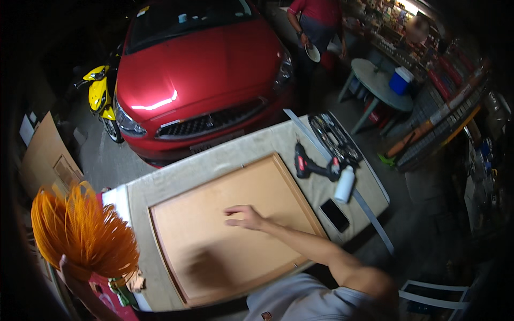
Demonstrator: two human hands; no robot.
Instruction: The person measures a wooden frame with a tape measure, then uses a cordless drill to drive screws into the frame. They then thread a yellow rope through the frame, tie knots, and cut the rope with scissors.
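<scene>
At the far left, my left hand is closed around the base of an orange bristle broom. Its long bristles fan upward and to the right; the handle is not visible. Over the middle of a shallow wooden framed panel hovers my right hand, holding nothing, its fingers partly bent and apart. The panel lies on a cloth-covered table, and a dark shadow falls on it below the hand. Small metal fittings show along the frame's edges.
Right of the panel lie a cordless drill, a white bottle, a phone, a metal ruler and a tool case. Beyond stand a red car, a yellow scooter, a round table and another person.
</scene>
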